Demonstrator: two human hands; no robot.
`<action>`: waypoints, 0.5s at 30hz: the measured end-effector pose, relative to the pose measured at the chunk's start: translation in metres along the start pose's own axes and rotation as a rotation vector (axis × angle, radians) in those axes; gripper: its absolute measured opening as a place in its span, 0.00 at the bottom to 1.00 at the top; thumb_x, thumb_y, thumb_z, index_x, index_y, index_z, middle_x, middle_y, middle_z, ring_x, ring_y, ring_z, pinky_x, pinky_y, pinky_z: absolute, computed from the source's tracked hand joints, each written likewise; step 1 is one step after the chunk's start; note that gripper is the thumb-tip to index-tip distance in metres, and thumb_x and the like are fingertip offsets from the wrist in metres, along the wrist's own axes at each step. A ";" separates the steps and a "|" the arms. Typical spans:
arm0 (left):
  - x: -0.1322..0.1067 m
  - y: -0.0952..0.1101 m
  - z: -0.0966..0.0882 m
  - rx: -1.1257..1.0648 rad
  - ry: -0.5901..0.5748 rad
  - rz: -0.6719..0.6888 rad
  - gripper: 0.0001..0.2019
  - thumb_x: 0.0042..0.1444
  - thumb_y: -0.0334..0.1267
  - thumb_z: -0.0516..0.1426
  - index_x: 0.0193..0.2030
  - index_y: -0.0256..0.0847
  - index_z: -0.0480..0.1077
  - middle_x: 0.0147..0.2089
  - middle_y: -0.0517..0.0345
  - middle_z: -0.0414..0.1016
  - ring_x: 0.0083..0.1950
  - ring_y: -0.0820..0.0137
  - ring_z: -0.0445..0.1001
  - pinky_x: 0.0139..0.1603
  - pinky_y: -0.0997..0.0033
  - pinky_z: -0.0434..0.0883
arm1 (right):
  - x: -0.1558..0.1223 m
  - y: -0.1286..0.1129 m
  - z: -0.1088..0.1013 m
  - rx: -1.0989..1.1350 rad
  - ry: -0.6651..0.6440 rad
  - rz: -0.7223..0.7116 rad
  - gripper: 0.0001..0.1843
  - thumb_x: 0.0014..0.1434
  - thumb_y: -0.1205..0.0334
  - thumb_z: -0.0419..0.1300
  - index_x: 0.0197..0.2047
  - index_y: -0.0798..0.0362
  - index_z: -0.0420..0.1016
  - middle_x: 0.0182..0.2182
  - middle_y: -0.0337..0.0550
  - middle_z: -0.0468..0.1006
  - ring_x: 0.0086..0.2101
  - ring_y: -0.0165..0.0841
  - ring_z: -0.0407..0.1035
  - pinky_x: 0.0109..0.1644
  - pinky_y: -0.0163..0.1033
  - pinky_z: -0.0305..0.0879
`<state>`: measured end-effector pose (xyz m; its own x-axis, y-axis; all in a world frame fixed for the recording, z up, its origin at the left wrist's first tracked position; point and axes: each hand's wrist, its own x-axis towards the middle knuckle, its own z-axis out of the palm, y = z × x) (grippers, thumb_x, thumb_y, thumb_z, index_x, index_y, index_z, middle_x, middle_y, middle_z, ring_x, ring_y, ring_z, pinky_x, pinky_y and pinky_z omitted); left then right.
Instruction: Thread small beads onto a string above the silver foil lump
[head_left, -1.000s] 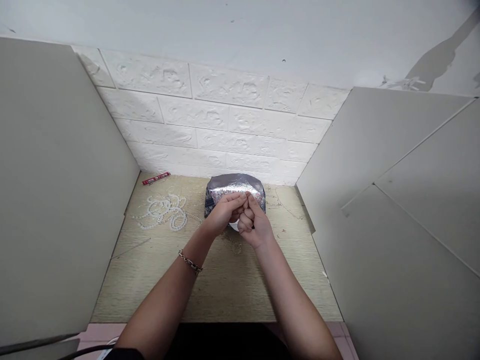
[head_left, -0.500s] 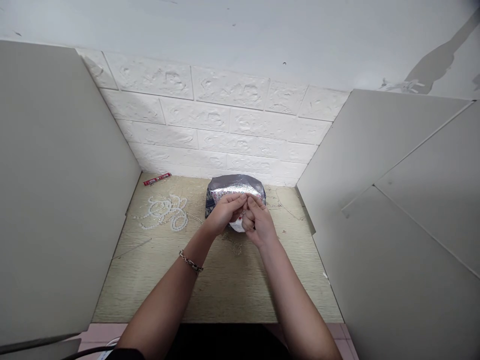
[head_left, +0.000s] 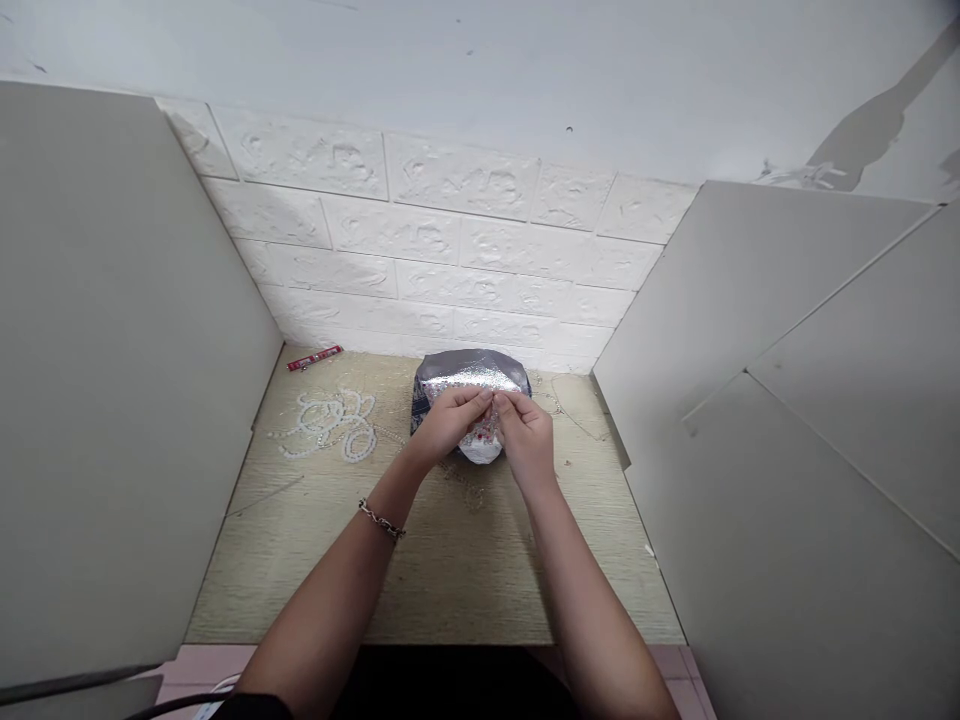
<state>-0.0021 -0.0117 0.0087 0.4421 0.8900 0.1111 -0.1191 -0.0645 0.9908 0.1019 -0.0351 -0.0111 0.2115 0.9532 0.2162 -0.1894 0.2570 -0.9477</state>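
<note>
"Where's the shiny bag (head_left: pixel 474 368)?"

"On the table (head_left: pixel 450 590), near the brick wall (head_left: pixel 420 255). Its silver inside faces up, toward the person, with little bits (head_left: pixel 484 436) in it, some red."

"Which way is it longest?"

"I can't tell (part of it is covered up)."

"What's over it?"

"The left hand (head_left: pixel 448 424) and the right hand (head_left: pixel 529 436), fingers curled, tips pinched and almost meeting. If they've got something, it's too tiny to see. White bead strings (head_left: pixel 349 432) lie to the left."
</note>
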 end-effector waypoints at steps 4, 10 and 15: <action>0.001 -0.006 0.002 -0.101 -0.023 -0.059 0.16 0.48 0.47 0.51 0.19 0.36 0.57 0.14 0.68 0.45 0.15 0.83 0.43 0.15 0.78 0.40 | -0.003 -0.005 0.000 -0.162 0.035 -0.148 0.11 0.50 0.57 0.52 0.24 0.54 0.69 0.22 0.37 0.68 0.26 0.26 0.62 0.31 0.32 0.59; 0.003 -0.014 0.006 -0.231 -0.040 -0.097 0.16 0.47 0.48 0.52 0.21 0.36 0.56 0.15 0.69 0.42 0.14 0.84 0.40 0.15 0.79 0.37 | -0.006 0.002 0.001 -0.274 0.125 -0.227 0.10 0.51 0.57 0.50 0.27 0.52 0.67 0.21 0.36 0.66 0.24 0.26 0.60 0.30 0.32 0.57; 0.004 -0.012 0.007 -0.177 -0.017 -0.118 0.16 0.47 0.47 0.52 0.20 0.36 0.55 0.16 0.68 0.44 0.14 0.85 0.42 0.14 0.80 0.39 | -0.004 0.008 -0.002 -0.359 0.125 -0.220 0.09 0.52 0.57 0.49 0.29 0.51 0.66 0.21 0.35 0.67 0.24 0.27 0.60 0.28 0.31 0.54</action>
<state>0.0074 -0.0108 -0.0026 0.4767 0.8790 -0.0022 -0.2193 0.1213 0.9681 0.1016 -0.0372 -0.0199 0.3279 0.8499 0.4126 0.2138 0.3587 -0.9087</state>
